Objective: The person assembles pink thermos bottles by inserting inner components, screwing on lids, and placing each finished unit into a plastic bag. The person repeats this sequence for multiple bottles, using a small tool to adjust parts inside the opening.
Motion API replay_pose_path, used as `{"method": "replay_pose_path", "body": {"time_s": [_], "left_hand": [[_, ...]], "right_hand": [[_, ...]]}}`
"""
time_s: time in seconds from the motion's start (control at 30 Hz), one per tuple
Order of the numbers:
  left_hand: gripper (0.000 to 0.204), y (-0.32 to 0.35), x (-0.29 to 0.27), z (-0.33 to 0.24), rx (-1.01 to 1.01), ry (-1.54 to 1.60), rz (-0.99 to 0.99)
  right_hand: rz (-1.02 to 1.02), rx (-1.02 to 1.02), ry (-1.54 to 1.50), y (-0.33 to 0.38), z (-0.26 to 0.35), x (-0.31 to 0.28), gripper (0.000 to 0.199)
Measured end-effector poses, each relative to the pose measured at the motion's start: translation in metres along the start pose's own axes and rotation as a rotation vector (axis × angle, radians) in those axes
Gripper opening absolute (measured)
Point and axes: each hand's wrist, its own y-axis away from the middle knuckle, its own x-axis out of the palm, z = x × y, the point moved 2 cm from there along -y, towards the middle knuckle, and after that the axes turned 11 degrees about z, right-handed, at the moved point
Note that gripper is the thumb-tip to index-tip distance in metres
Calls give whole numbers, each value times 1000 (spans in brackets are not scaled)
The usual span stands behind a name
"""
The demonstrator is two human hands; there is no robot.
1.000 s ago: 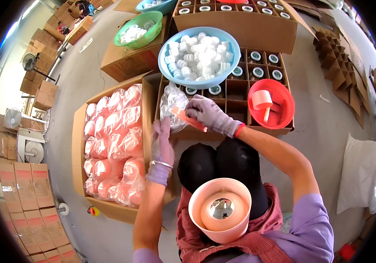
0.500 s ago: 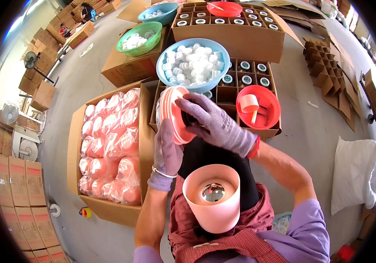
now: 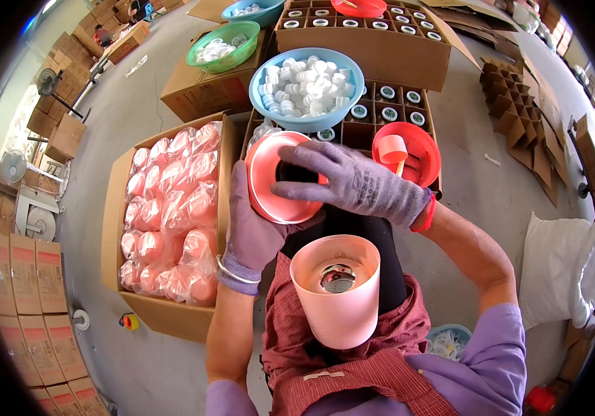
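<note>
In front of me, my left hand (image 3: 259,222), in a grey-purple glove, cups a round pink plastic dish (image 3: 266,184) with a stepped rim, from its left side and from below. Its face is tipped up toward me. The gloved fingers of my right hand (image 3: 363,177) curl over the dish's dark round middle (image 3: 297,173). Whether that middle is a separate black piece or a hole, I cannot tell. On my lap stands a pale pink cup-shaped container (image 3: 335,312) with a shiny, mirror-like round piece (image 3: 337,279) inside.
To my left, an open carton (image 3: 224,201) holds bagged pink plastic parts (image 3: 172,208). Ahead, a blue basin (image 3: 256,104) of small white caps rests on a divided carton of lidded bottles. A red bowl (image 3: 432,156) with a pink scoop sits right. A white sack (image 3: 564,270) stands far right.
The pink dish has turned from nearly edge-on to face me more. My left hand has turned beneath it, and my right hand has shifted slightly across its middle. The view has tilted slightly.
</note>
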Motion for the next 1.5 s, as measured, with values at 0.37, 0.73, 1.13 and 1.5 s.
{"method": "replay_pose_path", "body": {"time_s": [0.37, 0.73, 1.13, 1.5], "left_hand": [[64, -2, 20, 13, 703, -1717, 77], [67, 44, 3, 27, 147, -1480, 531], [58, 78, 23, 57, 45, -1611, 482], [36, 110, -47, 173, -450, -738, -22]], "right_hand": [[-434, 498, -1476, 13, 16, 20, 38], [-78, 844, -1179, 68, 29, 0, 24], [-15, -20, -806, 63, 74, 45, 38], [222, 653, -1047, 137, 108, -77, 44]]}}
